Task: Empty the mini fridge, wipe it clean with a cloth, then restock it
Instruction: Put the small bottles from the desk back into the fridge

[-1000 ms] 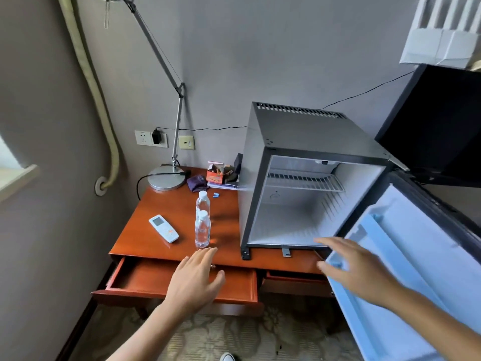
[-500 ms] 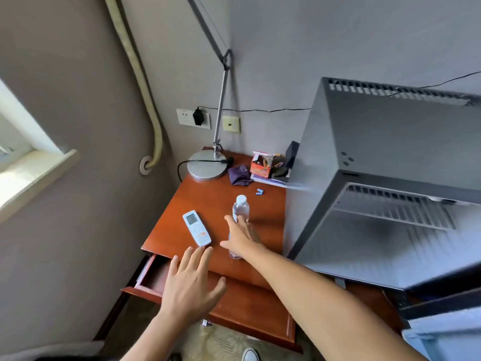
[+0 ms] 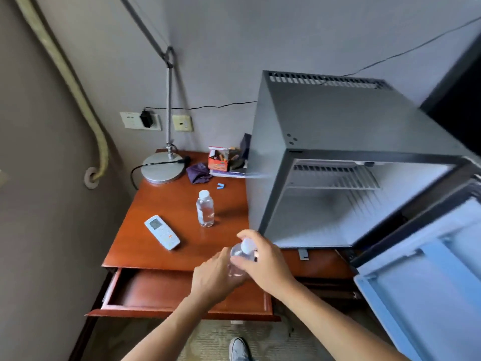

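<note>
1. Wooden, reddish-brown desk (image 3: 161, 254) is seen beneath and beyond the hands; its open drawer (image 3: 166, 290) is pulled out under the left forearm, above patterned carpet (image 3: 208, 340), where one shoe (image 3: 238, 349) is glimpsed.
2. One clear water bottle (image 3: 240, 259) is held above the desk's front edge by both hands: the left hand (image 3: 213, 276) is curled round its lower body, and the right hand (image 3: 263, 259) is wrapped round its neck, just below the white cap.
3. A second bottle (image 3: 205, 208) is left standing upright beyond the hands, apart from them; two bottles are counted in all.
4. One white remote (image 3: 162, 231) is laid flat to the left of the hands.
5. To the right, the mini fridge (image 3: 338, 142) is set on the desk with its door (image 3: 429, 277) swung open; one wire shelf (image 3: 335, 177) is seen inside.
6. Farthest off, by the grey wall (image 3: 221, 48), one lamp base (image 3: 162, 168), one purple cloth (image 3: 199, 173) and one small orange box (image 3: 220, 158) are found.
</note>
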`<state>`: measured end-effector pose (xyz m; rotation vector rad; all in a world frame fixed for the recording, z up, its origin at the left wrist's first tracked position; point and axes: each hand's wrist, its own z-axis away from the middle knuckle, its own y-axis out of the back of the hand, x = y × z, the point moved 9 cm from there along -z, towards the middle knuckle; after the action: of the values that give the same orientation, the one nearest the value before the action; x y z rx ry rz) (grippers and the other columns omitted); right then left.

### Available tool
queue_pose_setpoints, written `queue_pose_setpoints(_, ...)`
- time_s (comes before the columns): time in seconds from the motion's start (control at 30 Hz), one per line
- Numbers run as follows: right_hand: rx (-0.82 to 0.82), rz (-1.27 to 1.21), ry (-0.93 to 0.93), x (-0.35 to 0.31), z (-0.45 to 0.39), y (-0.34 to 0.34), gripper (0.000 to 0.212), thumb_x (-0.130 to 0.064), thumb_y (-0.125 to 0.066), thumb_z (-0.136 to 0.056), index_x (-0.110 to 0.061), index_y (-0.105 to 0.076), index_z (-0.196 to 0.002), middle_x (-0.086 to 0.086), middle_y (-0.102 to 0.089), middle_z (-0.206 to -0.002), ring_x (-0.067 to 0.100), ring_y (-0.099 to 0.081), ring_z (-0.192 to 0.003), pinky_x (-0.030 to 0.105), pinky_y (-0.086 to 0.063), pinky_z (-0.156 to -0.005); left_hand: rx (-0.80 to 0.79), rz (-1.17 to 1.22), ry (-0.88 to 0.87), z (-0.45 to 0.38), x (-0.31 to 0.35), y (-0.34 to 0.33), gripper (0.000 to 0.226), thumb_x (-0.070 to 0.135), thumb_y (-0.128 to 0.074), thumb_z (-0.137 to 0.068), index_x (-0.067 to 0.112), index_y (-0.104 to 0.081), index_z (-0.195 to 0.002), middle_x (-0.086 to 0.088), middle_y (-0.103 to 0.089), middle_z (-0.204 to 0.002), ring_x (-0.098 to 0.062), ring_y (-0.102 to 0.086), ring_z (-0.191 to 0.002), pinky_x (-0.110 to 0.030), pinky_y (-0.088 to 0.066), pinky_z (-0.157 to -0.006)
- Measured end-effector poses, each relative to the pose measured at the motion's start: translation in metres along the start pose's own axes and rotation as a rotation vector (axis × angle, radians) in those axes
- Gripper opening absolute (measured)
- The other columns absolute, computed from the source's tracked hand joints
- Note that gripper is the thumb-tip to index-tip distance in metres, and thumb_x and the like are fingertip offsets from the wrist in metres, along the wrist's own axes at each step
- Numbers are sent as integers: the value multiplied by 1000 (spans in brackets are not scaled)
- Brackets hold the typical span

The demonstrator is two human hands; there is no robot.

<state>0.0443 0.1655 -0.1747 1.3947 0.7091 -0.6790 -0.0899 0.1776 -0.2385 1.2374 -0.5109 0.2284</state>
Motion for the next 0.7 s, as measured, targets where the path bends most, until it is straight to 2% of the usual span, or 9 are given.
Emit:
queue_pose_setpoints(0.1,68,-43,-183,40,29,38,29,-47,-69,-91,-41,-56,-117,-13,-70,-98,0,-65,-88,18,-49,-76,-38,-12,-105,1,53,-20,60,77,-58,-74,34,-47,-115,11,-70,-110,-22,-68,-105,-34,-49,-80)
queue_pose_setpoints(0.17,88,19,-258,62,38,60,22,-49,-65,-94,-38,-54,-110,-11,-69,-90,1,-65,-80,21,-51,-71,-59,-8,-174,1,83,-35,62,71,-63,-78,33,-44,-124,12,-67,-124,-17,-62,-120,-37,-42,-101)
queue_pose_setpoints(0.2,110,32,-291,72,38,72,23,-50,-63,-95,-36,-54,-111,-10,-69,-92,3,-66,-82,22,-52,-71,-51,-21,-218,0,98,-39,69,71,-62,-79,33,-41,-132,14,-62,-133,-13,-55,-130,-43,-33,-113)
queue_pose_setpoints(0.27,159,60,-350,92,26,94,27,-50,-60,-98,-32,-53,-116,-7,-69,-100,7,-66,-85,21,-52,-68,13,-109,-293,-4,117,-38,81,76,-56,-79,32,-35,-145,14,-50,-147,-14,-40,-144,-53,-19,-122)
queue_pose_setpoints(0.37,245,152,-391,118,-16,119,28,-49,-60,-98,-27,-51,-115,-1,-68,-101,18,-66,-81,27,-47,-61,118,-231,-342,-10,126,-25,83,76,-43,-84,28,-37,-151,8,-43,-157,-23,-29,-151,-56,-12,-125)
queue_pose_setpoints(0.43,267,169,-398,137,-53,129,29,-44,-63,-98,-23,-51,-113,2,-68,-101,23,-63,-82,30,-46,-64,167,-264,-331,-15,122,-19,82,77,-41,-84,26,-44,-148,5,-48,-154,-25,-34,-149,-58,-18,-124)
queue_pose_setpoints(0.5,240,179,-369,149,-89,132,26,-37,-63,-99,-21,-49,-115,4,-70,-104,27,-68,-87,33,-53,-65,193,-266,-274,-19,109,-16,81,78,-44,-81,24,-53,-141,4,-57,-146,-25,-45,-143,-58,-29,-119)
queue_pose_setpoints(0.6,156,221,-362,160,-132,132,41,-39,-59,-102,-18,-49,-135,15,-69,-122,36,-68,-106,34,-53,-75,209,-264,-170,-27,92,-18,80,77,-48,-79,23,-57,-138,6,-62,-139,-25,-52,-137,-57,-38,-114)
queue_pose_setpoints(0.7,115,183,-359,163,-161,126,55,-45,-58,-101,-19,-48,-148,14,-65,-135,36,-64,-119,35,-53,-90,219,-281,-113,-28,88,-19,85,78,-44,-81,25,-48,-148,9,-56,-146,-21,-47,-141,-55,-33,-118)
